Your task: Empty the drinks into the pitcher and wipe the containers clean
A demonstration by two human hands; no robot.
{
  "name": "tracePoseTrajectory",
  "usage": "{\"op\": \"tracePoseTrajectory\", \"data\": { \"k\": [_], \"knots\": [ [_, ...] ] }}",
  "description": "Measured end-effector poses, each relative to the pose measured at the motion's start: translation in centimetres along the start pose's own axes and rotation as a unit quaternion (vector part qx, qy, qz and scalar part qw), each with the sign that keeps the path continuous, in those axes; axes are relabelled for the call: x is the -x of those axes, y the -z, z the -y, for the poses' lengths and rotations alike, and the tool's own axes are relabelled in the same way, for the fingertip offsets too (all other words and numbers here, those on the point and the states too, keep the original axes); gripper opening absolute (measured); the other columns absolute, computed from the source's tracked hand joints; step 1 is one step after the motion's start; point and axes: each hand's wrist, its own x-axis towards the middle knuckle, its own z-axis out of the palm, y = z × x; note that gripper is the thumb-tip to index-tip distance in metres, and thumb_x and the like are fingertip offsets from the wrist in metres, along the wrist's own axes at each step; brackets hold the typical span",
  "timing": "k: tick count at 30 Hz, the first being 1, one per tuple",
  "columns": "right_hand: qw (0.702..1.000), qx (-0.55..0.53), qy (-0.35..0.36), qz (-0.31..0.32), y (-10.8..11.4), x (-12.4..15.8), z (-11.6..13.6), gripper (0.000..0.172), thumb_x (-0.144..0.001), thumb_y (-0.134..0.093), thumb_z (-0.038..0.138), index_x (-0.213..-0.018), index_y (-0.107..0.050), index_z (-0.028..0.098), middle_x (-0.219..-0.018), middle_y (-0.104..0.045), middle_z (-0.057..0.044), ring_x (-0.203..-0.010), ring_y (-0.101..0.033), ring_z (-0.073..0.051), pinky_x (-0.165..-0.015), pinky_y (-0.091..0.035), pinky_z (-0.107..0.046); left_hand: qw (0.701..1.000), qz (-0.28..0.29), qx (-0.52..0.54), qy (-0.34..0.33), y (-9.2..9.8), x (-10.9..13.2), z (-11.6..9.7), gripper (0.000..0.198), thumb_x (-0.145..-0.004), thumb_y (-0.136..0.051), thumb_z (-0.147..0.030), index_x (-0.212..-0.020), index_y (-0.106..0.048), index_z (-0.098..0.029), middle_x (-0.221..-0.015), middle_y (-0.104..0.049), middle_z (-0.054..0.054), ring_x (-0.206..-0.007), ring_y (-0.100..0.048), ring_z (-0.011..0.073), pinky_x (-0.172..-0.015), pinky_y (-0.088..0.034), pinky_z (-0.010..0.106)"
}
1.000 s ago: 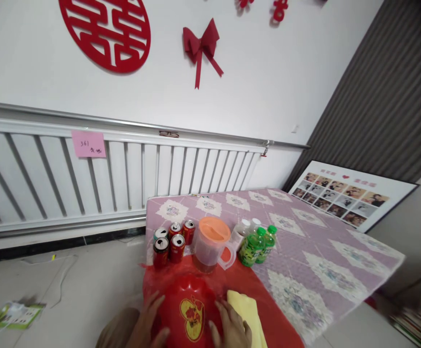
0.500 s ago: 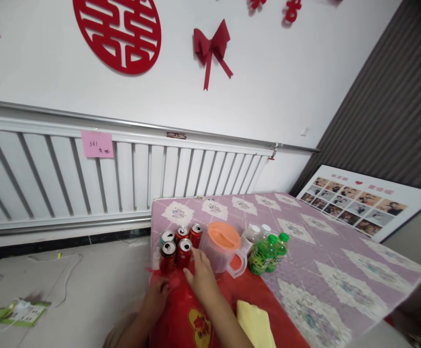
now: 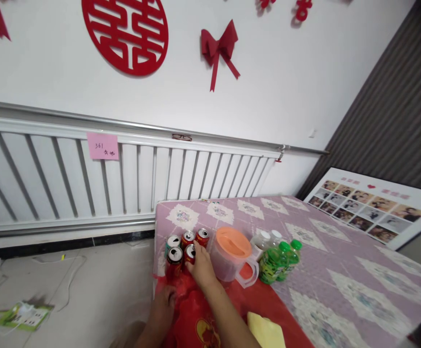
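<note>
My right hand (image 3: pixel 203 271) is wrapped around the upper part of a red drink can (image 3: pixel 189 256), thumb on its near side and fingers at its right. Beside that can stand a dark red can (image 3: pixel 174 263), a teal can (image 3: pixel 172 240) and two more red cans, one at the back (image 3: pixel 188 238) and one at the right (image 3: pixel 202 236); the visible tabs look opened. My left hand (image 3: pixel 164 305) is low at the left with curled fingers, closed on the edge of a shiny red plastic bag (image 3: pixel 190 302); its fingertips are partly hidden.
Right of the cans stands a clear plastic pitcher (image 3: pixel 222 258) with an orange lid. Beyond it are two green-capped bottles (image 3: pixel 272 265) and white-capped clear bottles (image 3: pixel 260 240). A folded yellow cloth (image 3: pixel 266 332) lies near me. Behind the flower-patterned bed cover (image 3: pixel 268 222) runs a white radiator (image 3: pixel 131 179).
My right hand has closed in on the nearer red can, its fingers now over the can's rim. The view has shifted slightly, so everything sits a little further right.
</note>
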Motion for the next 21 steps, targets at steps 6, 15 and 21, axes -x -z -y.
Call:
{"op": "tracePoseTrajectory", "data": {
  "k": [6,15,21],
  "knots": [
    [1.0,-0.022,0.014,-0.013,-0.5,0.0,-0.4,0.076,-0.065,-0.066,0.009,-0.138,-0.043,0.015,-0.129,-0.057,-0.015,-0.12,-0.055,-0.031,-0.101,-0.044,-0.042,1.0,-0.015,0.002,-0.02,-0.2,0.0,0.3,0.025,-0.085,-0.039,-0.011,-0.089,-0.063,-0.018,-0.089,-0.071,0.004,-0.087,-0.066,0.0184,-0.082,-0.047,0.029],
    [0.997,-0.057,0.054,-0.01,3.9,2.4,0.9,0.073,-0.07,-0.062,0.013,-0.139,-0.04,0.014,-0.135,-0.051,-0.015,-0.128,-0.046,-0.028,-0.111,-0.034,-0.043,0.999,-0.019,0.006,-0.041,0.5,0.4,-0.1,0.026,-0.083,-0.041,-0.009,-0.091,-0.065,-0.016,-0.09,-0.071,0.005,-0.087,-0.066,0.0186,-0.082,-0.047,0.03],
    [0.992,-0.085,0.074,0.058,8.5,7.0,0.4,0.074,-0.071,-0.062,0.015,-0.141,-0.038,0.016,-0.141,-0.048,-0.013,-0.131,-0.044,-0.023,-0.112,-0.033,-0.041,0.999,-0.014,0.006,-0.038,1.0,0.7,-0.1,0.024,-0.086,-0.043,-0.012,-0.095,-0.065,-0.016,-0.096,-0.071,0.006,-0.093,-0.065,0.0182,-0.087,-0.046,0.03]
  ]
}}
